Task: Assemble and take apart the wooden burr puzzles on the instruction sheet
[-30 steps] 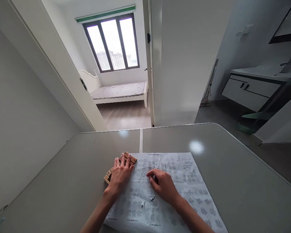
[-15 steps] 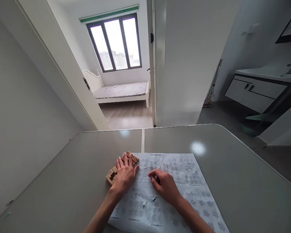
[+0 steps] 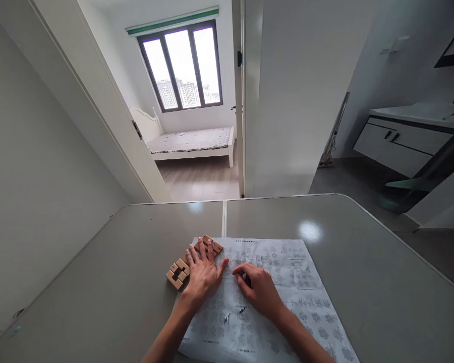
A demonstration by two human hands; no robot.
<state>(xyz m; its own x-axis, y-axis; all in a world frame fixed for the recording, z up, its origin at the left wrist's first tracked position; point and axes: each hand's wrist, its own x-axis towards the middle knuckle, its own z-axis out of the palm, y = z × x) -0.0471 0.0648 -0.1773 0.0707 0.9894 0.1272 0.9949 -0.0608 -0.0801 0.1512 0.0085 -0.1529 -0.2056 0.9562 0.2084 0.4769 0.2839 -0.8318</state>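
My left hand [image 3: 203, 275] lies with its fingers spread over a brown wooden block piece [image 3: 216, 247], fingertips on its top. Partly covered by that hand, the piece rests at the top left corner of a printed paper sheet [image 3: 287, 312]. Just left of the hand, a lighter wooden block puzzle [image 3: 178, 274] with a dark gap in its middle sits on the table by the sheet's edge. My right hand [image 3: 258, 286] rests on the sheet, fingers curled in towards the thumb, and nothing shows in them. Two small grey-white bits [image 3: 227, 318] lie on the paper between my forearms.
The grey table [image 3: 109, 287] has a pale seam [image 3: 224, 217] across its far half. Beyond its far edge, a doorway shows a bed [image 3: 192, 141] under a window. At the right stands a white washbasin cabinet [image 3: 397, 141]. A wall runs along the left.
My left hand has slid a little to the right with the brown block piece under it, showing more of the lighter block puzzle. My right hand stays in place.
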